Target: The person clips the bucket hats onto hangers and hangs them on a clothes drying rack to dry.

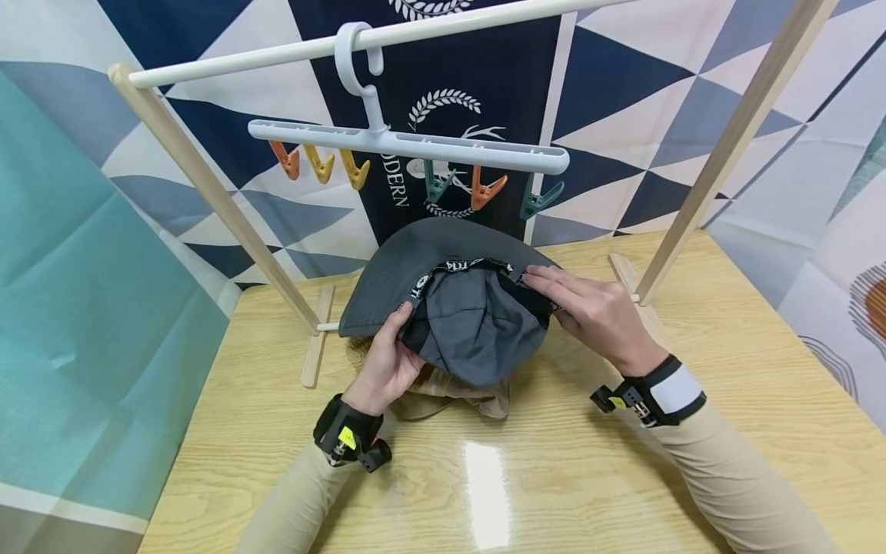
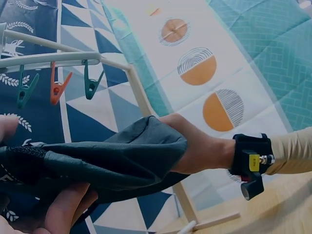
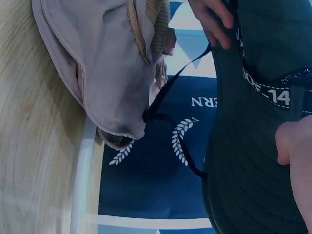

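fingers (image 1: 554,285) lightly curled on grey hat (image 1: 477,331)

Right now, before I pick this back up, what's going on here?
A person is holding a dark gray hat above the table, left hand on one side and right hand on the other, with its inner band showing. Beige cloth lies beneath it. Above, a hanger hooks over the rack's rod, and its colored clips hold nothing; the hat is not clipped up yet.
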Demonstrator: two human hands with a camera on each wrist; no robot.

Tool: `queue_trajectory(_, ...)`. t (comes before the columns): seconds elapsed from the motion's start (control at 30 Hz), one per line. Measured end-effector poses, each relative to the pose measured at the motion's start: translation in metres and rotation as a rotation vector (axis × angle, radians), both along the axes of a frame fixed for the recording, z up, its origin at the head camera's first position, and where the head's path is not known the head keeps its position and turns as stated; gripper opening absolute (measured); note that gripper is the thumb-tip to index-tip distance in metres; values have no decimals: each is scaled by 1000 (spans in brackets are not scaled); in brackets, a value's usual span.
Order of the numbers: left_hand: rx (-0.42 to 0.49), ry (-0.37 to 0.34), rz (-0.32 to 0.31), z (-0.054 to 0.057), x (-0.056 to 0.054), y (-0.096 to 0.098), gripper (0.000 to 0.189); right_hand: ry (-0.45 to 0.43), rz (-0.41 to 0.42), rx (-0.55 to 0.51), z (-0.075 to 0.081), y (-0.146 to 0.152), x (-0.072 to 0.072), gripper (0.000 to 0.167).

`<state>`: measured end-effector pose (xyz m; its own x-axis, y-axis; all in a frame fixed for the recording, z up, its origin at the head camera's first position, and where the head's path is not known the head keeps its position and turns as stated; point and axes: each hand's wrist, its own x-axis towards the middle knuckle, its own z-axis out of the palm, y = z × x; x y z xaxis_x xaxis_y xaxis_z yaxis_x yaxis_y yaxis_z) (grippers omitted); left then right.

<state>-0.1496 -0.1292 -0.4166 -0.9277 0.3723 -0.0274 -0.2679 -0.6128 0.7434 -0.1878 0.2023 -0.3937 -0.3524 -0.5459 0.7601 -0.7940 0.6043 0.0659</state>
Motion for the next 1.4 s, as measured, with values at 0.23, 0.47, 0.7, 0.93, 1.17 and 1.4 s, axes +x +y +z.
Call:
queue_trajectory(0.23,-37,-32,17,6,0,-1,29,11,26,-11,3,0,-1,69)
queue_trajectory(0.47,-103,-106,114,9,-5,4,45,18,-2,-3,6,3,0,64)
queue_trajectory(0.7,-108,-106,292,11,-9,6,35,11,20,25,4,4,0,66)
queue_trajectory(0.93,-81,-99,289,14,-10,3,34,-60,21,64,4,5,1,72)
queue_trajectory(1.17,-54,-89,271,13,-9,-2,35,-79,14,83,4,3,1,78)
queue_trajectory(1.4,-37,-30,257,15,-8,-6,56,-139,22,121,3,2,0,82)
